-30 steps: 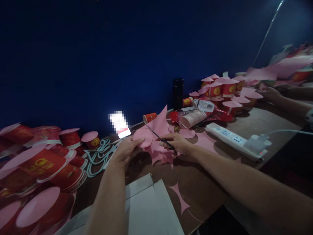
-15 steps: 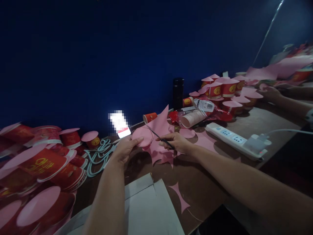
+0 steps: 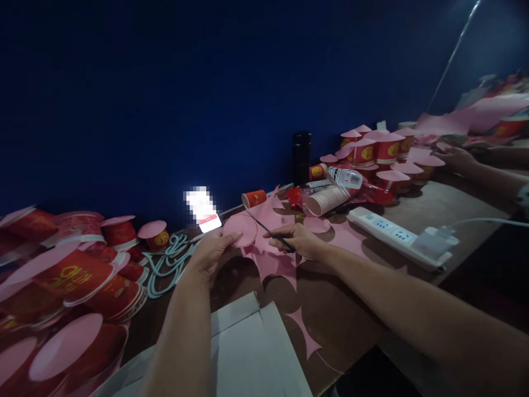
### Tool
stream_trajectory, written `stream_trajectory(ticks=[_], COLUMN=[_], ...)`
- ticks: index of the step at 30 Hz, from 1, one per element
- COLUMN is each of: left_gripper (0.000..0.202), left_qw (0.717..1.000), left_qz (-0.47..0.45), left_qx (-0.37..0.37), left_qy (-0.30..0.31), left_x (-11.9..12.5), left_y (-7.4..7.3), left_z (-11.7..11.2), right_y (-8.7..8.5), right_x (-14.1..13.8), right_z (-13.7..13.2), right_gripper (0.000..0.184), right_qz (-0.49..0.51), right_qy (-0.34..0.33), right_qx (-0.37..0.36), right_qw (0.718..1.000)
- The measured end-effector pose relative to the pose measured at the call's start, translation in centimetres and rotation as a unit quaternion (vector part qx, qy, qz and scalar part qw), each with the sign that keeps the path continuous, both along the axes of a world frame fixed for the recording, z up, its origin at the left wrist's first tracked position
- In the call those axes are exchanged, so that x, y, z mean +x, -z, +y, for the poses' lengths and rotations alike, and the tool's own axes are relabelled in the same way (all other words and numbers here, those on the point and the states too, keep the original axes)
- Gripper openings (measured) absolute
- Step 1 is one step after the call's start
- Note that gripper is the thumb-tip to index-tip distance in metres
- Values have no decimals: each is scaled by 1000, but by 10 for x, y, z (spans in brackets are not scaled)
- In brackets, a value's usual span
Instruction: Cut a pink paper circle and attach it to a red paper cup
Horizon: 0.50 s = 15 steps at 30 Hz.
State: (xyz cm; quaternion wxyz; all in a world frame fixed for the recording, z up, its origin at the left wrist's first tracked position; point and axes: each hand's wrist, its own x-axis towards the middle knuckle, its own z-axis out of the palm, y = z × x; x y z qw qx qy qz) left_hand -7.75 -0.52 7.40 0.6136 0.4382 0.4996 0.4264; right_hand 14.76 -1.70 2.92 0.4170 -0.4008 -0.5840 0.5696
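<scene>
Pinched at its left edge by my left hand is a pink paper circle, with a thin strip curving along its right rim. Closed around the dark handles of a pair of scissors, my right hand is just right of the circle. The blades point up and left, touching or close to the circle's right edge. Under and behind the scissors lie spiky pink paper scraps. An orange-red paper cup rests on its side beyond the circle.
Red cups with pink discs crowd the left beside a coiled cable and lit phone. Bagged cups, a black bottle and a power strip stand right. A cardboard box is nearest me. Another person's hands work far right.
The tall pink paper point behind the circle has dropped, and the scraps have shifted slightly down and right. My hands have barely moved and keep their holds.
</scene>
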Motion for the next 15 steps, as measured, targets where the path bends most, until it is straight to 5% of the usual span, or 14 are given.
stream_trajectory(ticks=[15], left_gripper=[26], left_qw=[1000], left_qz=[-10], left_qx=[21], left_qy=[-5], left_x=[-3], left_y=[4], left_z=[2], right_y=[5], right_x=[0], right_z=[3], right_gripper=[54], right_qz=[15], right_qy=[0], right_qx=[-1], right_qw=[1000])
